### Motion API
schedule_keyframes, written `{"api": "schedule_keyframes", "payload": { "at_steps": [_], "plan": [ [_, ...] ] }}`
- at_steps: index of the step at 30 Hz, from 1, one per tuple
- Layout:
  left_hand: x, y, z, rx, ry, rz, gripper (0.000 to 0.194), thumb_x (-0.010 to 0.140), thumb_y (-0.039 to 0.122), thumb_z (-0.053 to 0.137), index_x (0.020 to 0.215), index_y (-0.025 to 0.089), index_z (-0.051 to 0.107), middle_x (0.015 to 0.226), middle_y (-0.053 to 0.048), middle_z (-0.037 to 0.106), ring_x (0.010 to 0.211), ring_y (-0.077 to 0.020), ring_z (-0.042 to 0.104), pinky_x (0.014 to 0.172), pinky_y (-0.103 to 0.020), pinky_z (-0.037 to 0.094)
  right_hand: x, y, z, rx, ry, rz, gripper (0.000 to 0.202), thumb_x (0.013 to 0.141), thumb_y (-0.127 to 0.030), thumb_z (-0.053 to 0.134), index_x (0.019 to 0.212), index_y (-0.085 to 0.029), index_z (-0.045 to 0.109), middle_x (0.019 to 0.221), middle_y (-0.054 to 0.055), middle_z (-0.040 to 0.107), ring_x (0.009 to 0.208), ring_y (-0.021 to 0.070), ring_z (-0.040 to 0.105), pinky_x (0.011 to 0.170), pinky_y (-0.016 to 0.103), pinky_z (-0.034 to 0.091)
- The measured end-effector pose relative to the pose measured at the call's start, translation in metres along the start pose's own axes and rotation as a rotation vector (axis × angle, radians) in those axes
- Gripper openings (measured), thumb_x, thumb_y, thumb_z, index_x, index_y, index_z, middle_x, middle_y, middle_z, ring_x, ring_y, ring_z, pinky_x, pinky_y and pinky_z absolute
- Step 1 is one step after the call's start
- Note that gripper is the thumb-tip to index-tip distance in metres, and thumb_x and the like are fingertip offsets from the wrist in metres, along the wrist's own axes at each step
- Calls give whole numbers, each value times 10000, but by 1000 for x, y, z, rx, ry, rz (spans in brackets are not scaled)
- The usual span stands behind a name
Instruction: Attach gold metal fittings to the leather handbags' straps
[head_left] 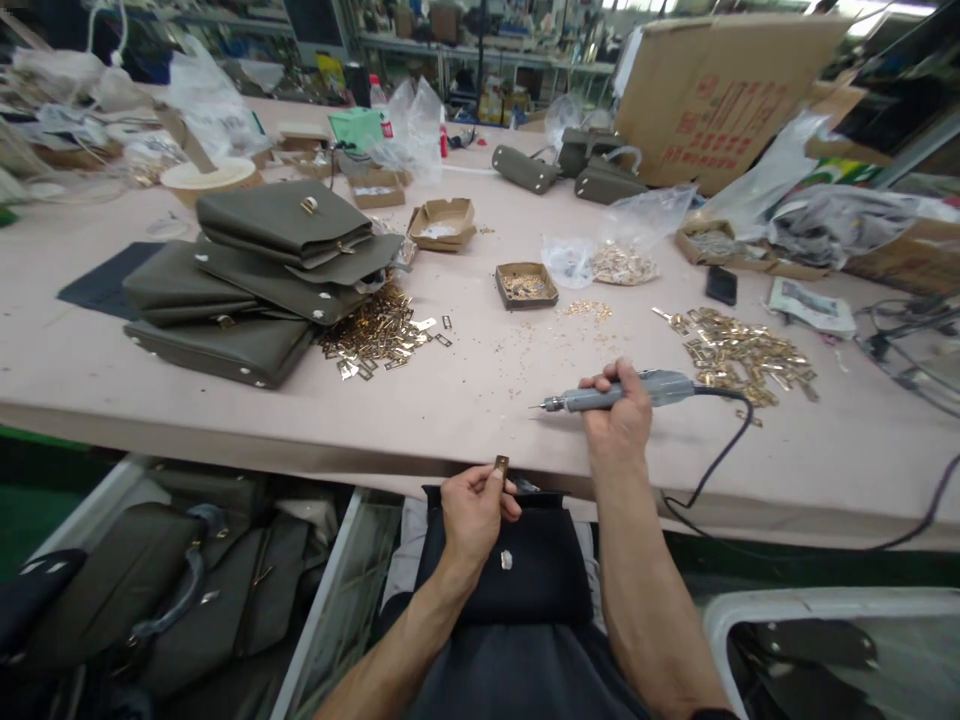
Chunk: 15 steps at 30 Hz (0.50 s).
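Between the thumb and fingers of my left hand (474,510) is a small gold metal plate (502,464), held upright just off the table's front edge. My right hand (621,415) is wrapped round a grey electric screwdriver (664,387), its thin bit pointing left above the tabletop. A dark cord runs from the tool's rear. On my lap lies a dark bag (544,570) with a metal fitting on it, partly covered by my left hand. Tiny gold screws (589,309) are scattered ahead of the tool. Gold metal pieces (742,355) are heaped to its right.
Olive bags (255,290) are stacked at left beside a pile of gold frames (375,330). A small carton tray (526,286) of screws stands mid-table. A black phone (721,285) lies at right. Bins of bags (210,590) flank my lap. A large cardboard box (735,100) stands behind.
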<state>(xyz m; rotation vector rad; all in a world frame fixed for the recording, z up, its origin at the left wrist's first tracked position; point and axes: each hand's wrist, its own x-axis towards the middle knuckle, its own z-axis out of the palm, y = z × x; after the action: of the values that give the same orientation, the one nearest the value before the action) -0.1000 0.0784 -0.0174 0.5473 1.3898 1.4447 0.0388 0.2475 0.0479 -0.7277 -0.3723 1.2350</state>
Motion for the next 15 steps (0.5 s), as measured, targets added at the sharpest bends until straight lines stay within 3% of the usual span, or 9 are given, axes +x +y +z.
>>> {"api": "schedule_keyframes", "payload": {
  "at_steps": [8,15],
  "plan": [
    [1,1,3,23,6,-17,333,858,401,681,695,112,707,479,-54,652,384,-156,597,406,-219,503,-64,-8,7,-120,-147,12,339,740,-278,848,890,-206,553,734,-76,531,537,61,478,619,254,534],
    [-1,9,6,30,25,-35,321,823,396,689,651,125,691,448,-44,632,351,-153,573,378,-218,483,-89,-3,19,-202,-179,-68,257,768,-253,813,869,-197,583,672,-61,518,528,83,471,600,267,510]
  ]
}}
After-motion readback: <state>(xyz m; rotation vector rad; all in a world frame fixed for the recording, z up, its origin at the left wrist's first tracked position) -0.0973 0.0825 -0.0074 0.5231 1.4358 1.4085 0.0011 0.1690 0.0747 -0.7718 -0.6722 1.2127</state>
